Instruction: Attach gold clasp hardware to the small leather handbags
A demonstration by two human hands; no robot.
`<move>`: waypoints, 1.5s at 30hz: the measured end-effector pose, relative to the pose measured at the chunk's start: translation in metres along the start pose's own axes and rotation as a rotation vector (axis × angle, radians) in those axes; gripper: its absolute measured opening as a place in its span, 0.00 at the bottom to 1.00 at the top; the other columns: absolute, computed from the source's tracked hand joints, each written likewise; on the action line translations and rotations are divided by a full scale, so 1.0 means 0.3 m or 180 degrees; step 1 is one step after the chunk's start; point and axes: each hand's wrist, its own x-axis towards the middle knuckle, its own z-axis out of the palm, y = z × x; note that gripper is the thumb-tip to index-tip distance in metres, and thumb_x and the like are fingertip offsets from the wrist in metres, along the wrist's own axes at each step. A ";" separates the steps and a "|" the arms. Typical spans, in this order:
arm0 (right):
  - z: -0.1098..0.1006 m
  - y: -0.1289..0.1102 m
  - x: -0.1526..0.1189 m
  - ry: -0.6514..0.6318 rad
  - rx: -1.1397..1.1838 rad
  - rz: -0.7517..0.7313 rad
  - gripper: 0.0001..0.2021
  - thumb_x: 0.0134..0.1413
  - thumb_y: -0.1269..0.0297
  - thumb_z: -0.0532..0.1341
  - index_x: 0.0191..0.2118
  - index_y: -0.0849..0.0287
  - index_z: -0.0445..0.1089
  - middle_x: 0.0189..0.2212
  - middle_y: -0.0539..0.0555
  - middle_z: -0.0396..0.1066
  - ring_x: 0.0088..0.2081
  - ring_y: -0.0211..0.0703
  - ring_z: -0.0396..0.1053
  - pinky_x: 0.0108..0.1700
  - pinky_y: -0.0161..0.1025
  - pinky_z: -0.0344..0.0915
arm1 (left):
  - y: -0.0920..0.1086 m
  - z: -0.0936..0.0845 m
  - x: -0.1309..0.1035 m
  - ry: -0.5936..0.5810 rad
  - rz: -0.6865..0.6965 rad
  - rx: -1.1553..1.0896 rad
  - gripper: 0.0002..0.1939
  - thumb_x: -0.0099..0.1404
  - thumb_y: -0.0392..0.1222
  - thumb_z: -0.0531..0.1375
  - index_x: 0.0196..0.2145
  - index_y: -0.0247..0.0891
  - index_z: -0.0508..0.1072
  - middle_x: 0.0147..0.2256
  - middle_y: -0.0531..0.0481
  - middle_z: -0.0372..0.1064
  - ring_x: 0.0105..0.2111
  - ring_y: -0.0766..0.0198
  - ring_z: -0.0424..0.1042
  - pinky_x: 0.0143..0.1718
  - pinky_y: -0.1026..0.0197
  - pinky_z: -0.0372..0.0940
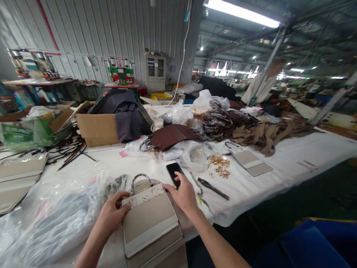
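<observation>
A beige flat bag panel [150, 228] with a pale strip and a dark twisted handle [142, 176] lies at the front edge of the white table. My left hand [116, 212] is at its upper left corner, fingers curled round the edge. Beyond the panel's upper right corner, my right hand [184, 192] has its fingers apart, one fingertip on the screen of a black phone [172, 170] and the thumb near the panel's edge. A dark metal tool [213, 189] and a pile of small gold fittings [219, 165] lie to the right.
Clear plastic bags [53, 219] cover the left front. Behind are a cardboard box [98, 128] with dark cloth, dark brown pieces [175, 135], brown straps [267, 134] and another beige panel [253, 162]. A person [262, 85] stands at the back right. Blue material [320, 261] is at lower right.
</observation>
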 end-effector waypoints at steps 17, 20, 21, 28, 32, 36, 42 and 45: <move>-0.001 -0.010 0.170 -0.0175 -0.1787 0.0413 0.36 0.56 0.49 0.78 0.62 0.63 0.70 0.56 0.70 0.77 0.57 0.68 0.76 0.59 0.54 0.70 | -0.051 0.012 0.035 -0.0063 -0.0170 0.0165 0.36 0.52 0.66 0.68 0.49 0.38 0.85 0.36 0.43 0.84 0.38 0.45 0.84 0.41 0.50 0.78; 0.005 -0.013 0.187 -0.0213 -0.1799 0.0458 0.32 0.55 0.54 0.76 0.60 0.64 0.71 0.54 0.70 0.78 0.57 0.69 0.76 0.59 0.55 0.69 | -0.022 0.007 0.023 -0.0104 -0.0172 0.0174 0.34 0.53 0.67 0.70 0.48 0.39 0.85 0.34 0.45 0.83 0.36 0.47 0.84 0.39 0.53 0.78; 0.007 -0.008 0.192 -0.0202 -0.1773 0.0462 0.31 0.55 0.55 0.76 0.60 0.64 0.71 0.53 0.70 0.78 0.57 0.68 0.76 0.58 0.55 0.70 | -0.012 0.006 0.019 -0.0113 -0.0175 0.0166 0.34 0.53 0.67 0.70 0.47 0.39 0.85 0.33 0.45 0.82 0.36 0.48 0.83 0.38 0.54 0.78; 0.033 0.067 0.195 0.0041 -0.1435 0.0330 0.32 0.52 0.56 0.72 0.62 0.59 0.71 0.54 0.64 0.78 0.57 0.65 0.75 0.59 0.53 0.70 | 0.009 0.005 0.019 -0.0089 -0.0215 0.0194 0.35 0.53 0.71 0.72 0.47 0.39 0.85 0.33 0.45 0.82 0.35 0.49 0.82 0.35 0.56 0.78; 0.036 0.091 0.192 0.0122 -0.1251 0.0187 0.30 0.53 0.56 0.71 0.61 0.58 0.73 0.53 0.62 0.78 0.57 0.63 0.74 0.60 0.53 0.70 | -0.018 0.008 0.031 -0.0064 -0.0276 0.0189 0.38 0.50 0.74 0.73 0.46 0.40 0.84 0.35 0.44 0.83 0.36 0.46 0.82 0.38 0.53 0.78; 0.035 0.094 0.187 0.0154 -0.1193 0.0215 0.31 0.54 0.56 0.72 0.62 0.57 0.72 0.54 0.63 0.78 0.58 0.64 0.73 0.62 0.54 0.70 | -0.059 0.011 0.038 -0.0081 -0.0384 0.0176 0.41 0.52 0.76 0.72 0.50 0.39 0.84 0.36 0.45 0.83 0.37 0.46 0.82 0.40 0.52 0.77; 0.040 0.093 0.178 0.0216 -0.1232 0.0213 0.31 0.55 0.57 0.72 0.63 0.60 0.71 0.53 0.65 0.78 0.57 0.66 0.74 0.60 0.56 0.70 | -0.125 -0.006 0.070 -0.0259 -0.0437 0.0326 0.44 0.52 0.78 0.71 0.52 0.39 0.83 0.32 0.47 0.81 0.34 0.49 0.80 0.36 0.55 0.74; 0.039 0.092 0.182 0.0216 -0.1202 0.0210 0.31 0.55 0.58 0.72 0.63 0.60 0.72 0.53 0.65 0.78 0.57 0.66 0.74 0.60 0.55 0.70 | -0.113 -0.011 0.075 -0.0315 -0.0492 0.0349 0.42 0.51 0.76 0.72 0.51 0.39 0.83 0.33 0.47 0.82 0.34 0.49 0.81 0.36 0.55 0.74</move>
